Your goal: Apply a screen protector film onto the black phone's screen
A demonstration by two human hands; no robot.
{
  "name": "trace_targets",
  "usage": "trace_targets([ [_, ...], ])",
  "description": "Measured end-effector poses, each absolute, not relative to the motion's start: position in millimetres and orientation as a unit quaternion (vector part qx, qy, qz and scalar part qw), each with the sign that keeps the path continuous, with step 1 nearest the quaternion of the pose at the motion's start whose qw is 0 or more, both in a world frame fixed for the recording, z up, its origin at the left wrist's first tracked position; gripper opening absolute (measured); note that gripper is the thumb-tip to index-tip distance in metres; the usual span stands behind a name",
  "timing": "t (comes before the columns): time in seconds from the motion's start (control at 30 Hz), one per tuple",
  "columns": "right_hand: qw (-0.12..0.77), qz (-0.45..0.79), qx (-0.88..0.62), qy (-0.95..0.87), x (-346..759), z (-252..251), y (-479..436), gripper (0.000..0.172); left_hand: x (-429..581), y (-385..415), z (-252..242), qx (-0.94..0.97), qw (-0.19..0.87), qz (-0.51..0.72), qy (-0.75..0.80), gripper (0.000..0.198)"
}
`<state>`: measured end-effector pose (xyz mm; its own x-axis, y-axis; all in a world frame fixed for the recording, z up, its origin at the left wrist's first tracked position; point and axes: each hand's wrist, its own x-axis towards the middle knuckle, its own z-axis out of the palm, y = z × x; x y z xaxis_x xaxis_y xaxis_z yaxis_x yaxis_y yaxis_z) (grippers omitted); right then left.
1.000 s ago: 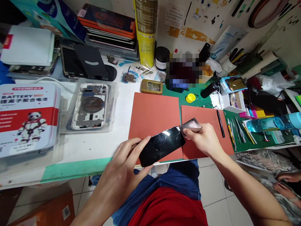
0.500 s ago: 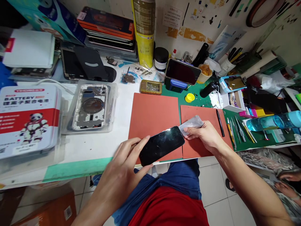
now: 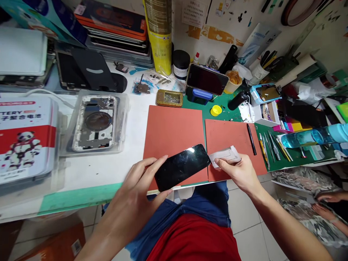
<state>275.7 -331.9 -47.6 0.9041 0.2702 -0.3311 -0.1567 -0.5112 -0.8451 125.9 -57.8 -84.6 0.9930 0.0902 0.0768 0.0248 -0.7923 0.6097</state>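
A black smartphone (image 3: pixel 183 166), glossy screen up, is gripped at its left end by my left hand (image 3: pixel 138 188), thumb below and fingers above. It is held at a slant over the front of the left reddish-brown mat (image 3: pixel 174 127). My right hand (image 3: pixel 241 170) pinches a thin, greyish-white flat piece (image 3: pixel 224 156) that looks like a small sachet or film. Its left end lies close to the phone's right corner; whether they touch I cannot tell. Beneath it is the right reddish-brown mat (image 3: pixel 231 134), with a black pen (image 3: pixel 251 139) on it.
An opened phone housing (image 3: pixel 95 123) lies in a clear tray at left, beside a battery box (image 3: pixel 27 137). Behind the mats stand a propped phone (image 3: pixel 207 80), a metal tin (image 3: pixel 169 98) and a yellow cap (image 3: pixel 216 110). Tweezers (image 3: pixel 274 146) lie right. Another person's hands (image 3: pixel 326 206) show at far right.
The flat piece in my right hand has turned, now showing a paler face and lying more level. My left hand keeps its hold on the phone. The view has shifted slightly right.
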Motion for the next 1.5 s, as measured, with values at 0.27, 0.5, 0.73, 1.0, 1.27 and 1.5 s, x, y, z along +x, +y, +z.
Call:
trace_targets([
  [0.27,0.459,0.210,-0.861,-0.056,271,-45,-335,0.024,125,-59,-84,0.945,0.322,0.049,0.037,0.069],
  [0.5,0.466,0.211,-0.857,-0.059,271,-44,-334,0.023,126,-60,-86,0.945,0.321,0.045,0.043,0.068],
  [0.73,0.442,0.207,-0.870,-0.074,270,-44,-334,0.028,125,-58,-85,0.945,0.321,0.051,0.038,0.069],
  [1.0,0.423,0.227,-0.875,-0.056,271,-34,-326,0.026,125,-58,-85,0.945,0.319,0.057,0.037,0.069],
  [1.27,0.556,0.349,-0.746,0.110,283,-44,-336,0.035,125,-56,-88,0.944,0.324,0.036,0.045,0.067],
  [1.5,0.583,0.371,-0.711,0.129,284,-51,-342,0.034,125,-55,-85,0.942,0.330,0.026,0.058,0.067],
])
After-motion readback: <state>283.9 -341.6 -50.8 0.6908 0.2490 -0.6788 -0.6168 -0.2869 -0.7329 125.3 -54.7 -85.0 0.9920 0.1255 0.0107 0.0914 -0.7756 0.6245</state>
